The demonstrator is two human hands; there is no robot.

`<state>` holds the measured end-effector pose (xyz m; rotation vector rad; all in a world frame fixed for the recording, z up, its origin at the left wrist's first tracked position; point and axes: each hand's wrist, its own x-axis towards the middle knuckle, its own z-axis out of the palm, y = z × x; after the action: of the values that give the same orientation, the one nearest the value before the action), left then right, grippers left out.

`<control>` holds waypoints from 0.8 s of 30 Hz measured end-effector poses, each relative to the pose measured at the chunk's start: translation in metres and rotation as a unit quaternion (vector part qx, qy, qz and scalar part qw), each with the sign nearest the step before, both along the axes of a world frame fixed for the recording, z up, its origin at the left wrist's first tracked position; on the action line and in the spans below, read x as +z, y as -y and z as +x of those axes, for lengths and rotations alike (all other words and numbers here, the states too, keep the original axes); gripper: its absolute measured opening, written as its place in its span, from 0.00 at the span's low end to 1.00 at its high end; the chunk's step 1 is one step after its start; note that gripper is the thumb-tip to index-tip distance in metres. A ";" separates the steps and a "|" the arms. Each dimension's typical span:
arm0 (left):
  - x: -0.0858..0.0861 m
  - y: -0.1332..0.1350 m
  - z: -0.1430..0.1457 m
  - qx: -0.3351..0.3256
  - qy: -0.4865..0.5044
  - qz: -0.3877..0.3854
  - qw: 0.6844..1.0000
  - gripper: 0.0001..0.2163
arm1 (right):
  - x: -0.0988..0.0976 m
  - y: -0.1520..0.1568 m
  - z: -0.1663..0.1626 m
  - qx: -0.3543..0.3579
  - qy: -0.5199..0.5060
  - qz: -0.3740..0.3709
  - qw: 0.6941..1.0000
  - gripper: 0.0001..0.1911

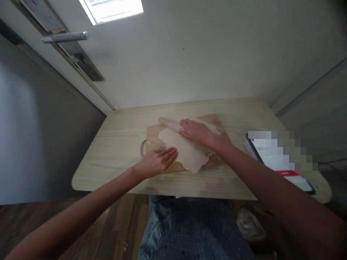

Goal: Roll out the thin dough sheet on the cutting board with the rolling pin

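A thin, irregular sheet of dough [187,151] lies spread over a wooden cutting board [154,133]. Across its far part rests a pale wooden rolling pin [170,123], slanting from upper left towards my right hand. My right hand [196,131] is closed over the pin, hiding its middle and right part. My left hand [159,160] lies flat at the near left of the dough, fingers stretched out, its fingertips on the sheet's edge. The dough's edge is ragged at the right and hangs near the board's front.
The board sits on a light wooden table [114,144], a metal ring handle [142,148] at its left end. A phone [279,162], partly blurred out, leans on the table's right. Behind stands a white door with a lever handle [65,37]. A plastic-wrapped bundle [249,224] is below.
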<state>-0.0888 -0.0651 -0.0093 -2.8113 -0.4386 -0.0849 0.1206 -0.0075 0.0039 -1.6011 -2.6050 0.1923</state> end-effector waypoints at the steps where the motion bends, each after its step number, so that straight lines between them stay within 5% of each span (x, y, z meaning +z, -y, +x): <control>1: 0.001 0.003 -0.001 0.018 -0.010 -0.018 1.000 0.14 | 0.000 0.000 0.000 0.001 0.000 0.001 1.000 0.17; 11: -0.005 0.038 -0.008 0.172 0.001 -0.117 0.978 0.24 | -0.008 -0.003 0.001 -0.014 -0.024 0.028 0.999 0.17; 24: -0.006 0.040 -0.007 0.150 0.029 -0.104 0.983 0.25 | -0.006 0.033 -0.029 -0.068 -0.051 -0.024 0.996 0.24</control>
<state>-0.0953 -0.1047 -0.0154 -2.9108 -0.9290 -0.0594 0.0918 -0.0407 -0.0026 -1.7281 -2.4236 0.3204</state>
